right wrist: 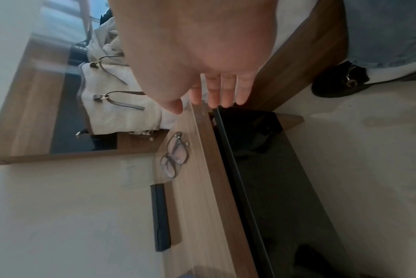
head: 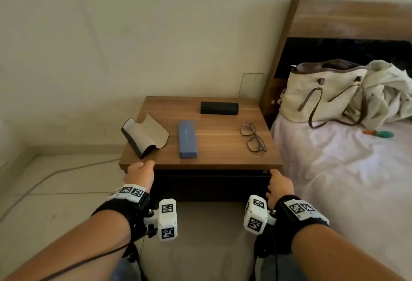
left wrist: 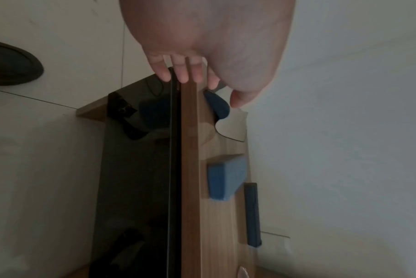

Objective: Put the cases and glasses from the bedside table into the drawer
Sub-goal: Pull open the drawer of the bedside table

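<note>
Four items lie on the wooden bedside table (head: 223, 160): an open soft case (head: 145, 134) at the left, a blue case (head: 187, 139), a black case (head: 219, 108) at the back, and glasses (head: 253, 138) at the right. The dark drawer (head: 211, 184) sits below the top. My left hand (head: 139, 172) is at the table's front left edge, its straight fingertips (left wrist: 182, 78) touching the edge and the drawer front (left wrist: 142, 188). My right hand (head: 278, 186) reaches the drawer's top right corner, its fingertips (right wrist: 216, 101) at the narrow gap above the drawer front (right wrist: 273, 188). Neither hand holds anything.
A bed with a white sheet (head: 345, 169) stands directly right of the table, with a beige handbag (head: 323, 95) and crumpled cloth on it. The wall is right behind the table. A cable (head: 55, 172) runs over the tiled floor at the left. My shoe (right wrist: 340, 82) stands near the bed frame.
</note>
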Demonstrator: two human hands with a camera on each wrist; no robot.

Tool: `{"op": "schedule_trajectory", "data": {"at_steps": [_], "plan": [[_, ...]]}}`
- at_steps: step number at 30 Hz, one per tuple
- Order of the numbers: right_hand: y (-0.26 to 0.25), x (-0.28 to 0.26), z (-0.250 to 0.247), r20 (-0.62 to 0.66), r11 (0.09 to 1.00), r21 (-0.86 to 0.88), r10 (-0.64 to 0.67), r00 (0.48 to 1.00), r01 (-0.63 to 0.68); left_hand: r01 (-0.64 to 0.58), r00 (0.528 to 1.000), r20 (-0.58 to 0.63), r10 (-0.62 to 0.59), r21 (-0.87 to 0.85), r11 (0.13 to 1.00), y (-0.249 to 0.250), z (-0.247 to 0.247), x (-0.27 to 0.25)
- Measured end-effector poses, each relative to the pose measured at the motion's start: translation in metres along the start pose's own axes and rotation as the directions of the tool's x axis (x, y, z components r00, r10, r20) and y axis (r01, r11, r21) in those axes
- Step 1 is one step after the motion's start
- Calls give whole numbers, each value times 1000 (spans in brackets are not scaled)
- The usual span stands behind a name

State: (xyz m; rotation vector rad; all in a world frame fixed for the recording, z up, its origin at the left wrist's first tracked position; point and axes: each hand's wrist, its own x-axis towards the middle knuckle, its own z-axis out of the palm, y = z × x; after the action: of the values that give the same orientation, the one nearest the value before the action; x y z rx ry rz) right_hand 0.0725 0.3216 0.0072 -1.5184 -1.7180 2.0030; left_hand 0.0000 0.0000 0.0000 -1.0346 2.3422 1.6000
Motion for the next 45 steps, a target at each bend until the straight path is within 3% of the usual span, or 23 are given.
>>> {"op": "schedule_trajectory", "data": {"at_steps": [4,9,13,20,24,33,42,45], "plan": [[0,24,6,-46,999,-39,8,999,-10,114,988,-112,-108,43,993,-3,0,16],[2,47,18,-70,992,-122,-40,997,31,147,977,-174,-122,139,979,-7,5,31],[4,53,28,-78,985,-167,-65,995,51,158,980,-145,-134,168,973,-11,11,41],[13,51,34,-109,952,-285,-148,983,112,128,984,-118,-133,-43,991,-18,15,49],[18,51,31,-103,939,-314,-184,978,144,95,987,-121,-102,-66,993,-24,12,48],[28,38,22,-100,927,-345,-191,976,146,76,992,-101,-75,6,997,-42,0,40],[31,27,7,-96,892,-443,-148,984,90,208,976,-109,-191,166,964,-54,-16,39],[31,21,8,-150,829,-544,-246,958,127,189,982,-59,-182,161,969,-56,-20,42]]}}
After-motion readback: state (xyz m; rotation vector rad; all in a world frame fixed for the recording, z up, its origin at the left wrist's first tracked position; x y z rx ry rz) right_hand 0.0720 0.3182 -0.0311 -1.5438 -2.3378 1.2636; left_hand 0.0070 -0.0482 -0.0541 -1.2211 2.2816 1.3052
